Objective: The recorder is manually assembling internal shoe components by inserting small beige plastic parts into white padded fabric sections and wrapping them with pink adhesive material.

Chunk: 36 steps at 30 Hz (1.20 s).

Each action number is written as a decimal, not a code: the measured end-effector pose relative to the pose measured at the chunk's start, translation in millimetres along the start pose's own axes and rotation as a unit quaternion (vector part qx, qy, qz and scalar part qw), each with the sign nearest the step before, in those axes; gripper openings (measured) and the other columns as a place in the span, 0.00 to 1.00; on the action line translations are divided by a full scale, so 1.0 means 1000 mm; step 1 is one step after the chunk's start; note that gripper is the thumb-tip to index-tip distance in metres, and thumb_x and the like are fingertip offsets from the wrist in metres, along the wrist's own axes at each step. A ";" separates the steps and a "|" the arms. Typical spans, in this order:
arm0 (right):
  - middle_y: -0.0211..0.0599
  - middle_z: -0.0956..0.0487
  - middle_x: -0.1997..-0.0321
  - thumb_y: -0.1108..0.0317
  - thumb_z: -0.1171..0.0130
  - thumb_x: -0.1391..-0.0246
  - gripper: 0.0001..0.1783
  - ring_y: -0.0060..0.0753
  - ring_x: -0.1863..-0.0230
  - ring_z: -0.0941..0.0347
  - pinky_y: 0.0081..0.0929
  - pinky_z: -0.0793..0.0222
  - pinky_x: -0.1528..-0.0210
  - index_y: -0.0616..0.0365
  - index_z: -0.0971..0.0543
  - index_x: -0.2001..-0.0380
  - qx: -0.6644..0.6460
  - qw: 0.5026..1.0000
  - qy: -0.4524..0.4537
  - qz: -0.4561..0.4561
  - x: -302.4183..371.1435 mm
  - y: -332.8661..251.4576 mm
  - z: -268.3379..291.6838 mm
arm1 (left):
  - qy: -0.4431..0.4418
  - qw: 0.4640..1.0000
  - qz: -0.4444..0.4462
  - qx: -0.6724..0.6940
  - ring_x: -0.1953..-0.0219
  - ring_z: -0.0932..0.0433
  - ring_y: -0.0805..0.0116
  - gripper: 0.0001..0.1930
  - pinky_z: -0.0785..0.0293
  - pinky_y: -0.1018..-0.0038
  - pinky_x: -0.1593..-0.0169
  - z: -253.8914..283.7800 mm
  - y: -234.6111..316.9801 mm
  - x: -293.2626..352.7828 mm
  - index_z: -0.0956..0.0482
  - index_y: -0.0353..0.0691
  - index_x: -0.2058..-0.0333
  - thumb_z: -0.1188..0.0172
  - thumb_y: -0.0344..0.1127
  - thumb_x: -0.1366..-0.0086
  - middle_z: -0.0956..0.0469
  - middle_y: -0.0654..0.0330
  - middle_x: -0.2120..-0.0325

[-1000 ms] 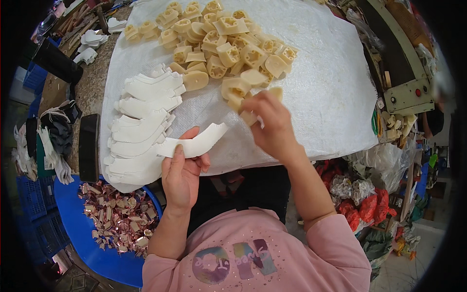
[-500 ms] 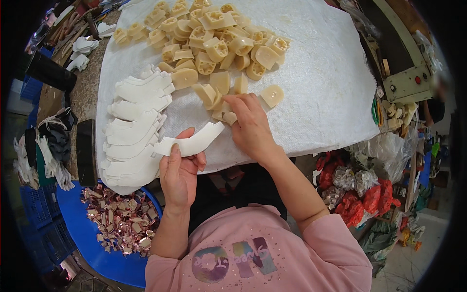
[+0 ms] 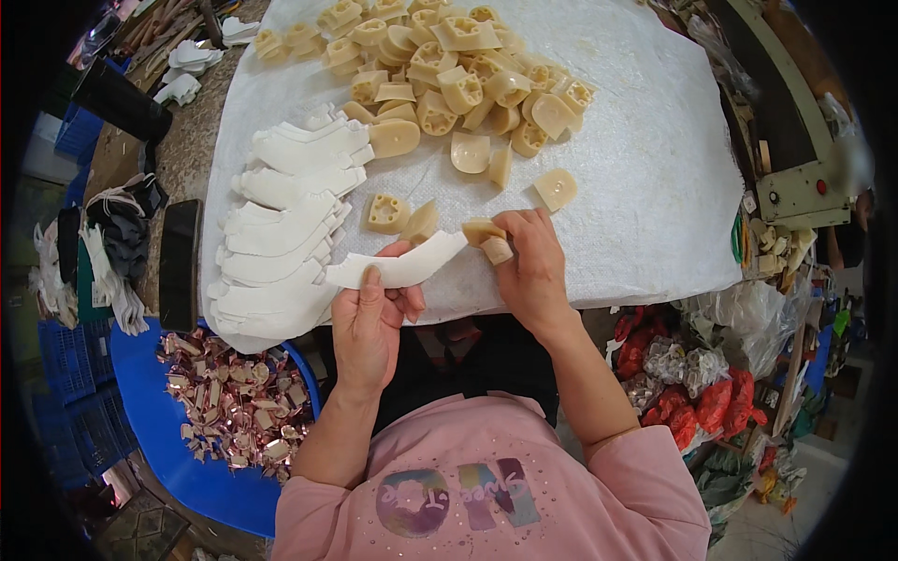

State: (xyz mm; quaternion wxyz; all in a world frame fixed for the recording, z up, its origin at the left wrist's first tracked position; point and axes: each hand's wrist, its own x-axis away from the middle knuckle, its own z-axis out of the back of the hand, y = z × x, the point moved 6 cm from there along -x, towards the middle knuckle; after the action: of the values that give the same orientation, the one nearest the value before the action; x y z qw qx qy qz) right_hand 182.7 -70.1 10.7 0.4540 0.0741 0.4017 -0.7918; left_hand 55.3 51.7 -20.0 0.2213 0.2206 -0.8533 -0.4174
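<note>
My left hand is closed on a curved white strip, thumb on top and fingers beneath. In my right hand is a beige plastic shoe heel, pinched at the strip's right end; whether the two touch I cannot tell. A second small piece shows by the right fingertips. Just beyond the strip lie two loose heels, one with its hollow side up. Overlapping stacks of white strips lie left of my left hand. A large pile of beige heels covers the far middle.
A white woven sheet covers the table. Below its left edge stands a blue tub of shiny pink pieces. A dark phone-like slab lies at left. At right are a pale green machine and red plastic bags.
My right hand has drawn a heel from the near group toward me and right, up to the strip's end. The strip stays in my left hand. The whole view has shifted slightly.
</note>
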 end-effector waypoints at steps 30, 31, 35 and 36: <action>0.42 0.24 0.59 0.85 0.42 0.66 0.27 0.43 0.66 0.31 0.33 0.33 0.65 0.57 0.27 0.57 -0.200 0.962 0.102 0.154 0.014 -0.057 0.014 | -0.024 0.976 -0.077 -0.204 0.69 0.29 0.81 0.19 0.32 0.83 0.65 -0.027 0.018 0.029 0.27 0.28 0.52 0.57 0.38 0.30 0.21 0.60 0.67; 0.41 0.24 0.60 0.84 0.41 0.67 0.27 0.41 0.67 0.33 0.33 0.35 0.65 0.55 0.27 0.57 -0.153 0.969 0.112 0.160 0.015 -0.058 0.015 | -0.024 0.976 -0.076 -0.204 0.69 0.29 0.81 0.19 0.32 0.83 0.65 -0.027 0.019 0.030 0.27 0.28 0.52 0.57 0.38 0.30 0.21 0.60 0.67; 0.35 0.23 0.62 0.82 0.39 0.70 0.28 0.36 0.70 0.39 0.32 0.43 0.66 0.52 0.27 0.58 -0.110 0.966 0.145 0.183 0.015 -0.060 0.015 | -0.036 0.938 -0.113 -0.327 0.73 0.30 0.82 0.19 0.34 0.84 0.69 -0.034 0.031 0.032 0.26 0.28 0.53 0.58 0.38 0.30 0.22 0.60 0.72; 0.35 0.23 0.62 0.82 0.39 0.70 0.28 0.36 0.70 0.39 0.32 0.43 0.66 0.52 0.27 0.58 -0.110 0.966 0.145 0.182 0.014 -0.059 0.013 | -0.041 0.927 -0.123 -0.353 0.73 0.31 0.81 0.19 0.34 0.84 0.70 -0.035 0.034 0.033 0.26 0.28 0.54 0.59 0.38 0.30 0.22 0.60 0.73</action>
State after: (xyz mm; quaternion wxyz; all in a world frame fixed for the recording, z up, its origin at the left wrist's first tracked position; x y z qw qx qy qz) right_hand 132.1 -72.8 46.3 0.5332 0.2093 0.5275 -0.6274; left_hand 42.3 30.3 33.1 0.1964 0.2143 -0.6253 -0.7242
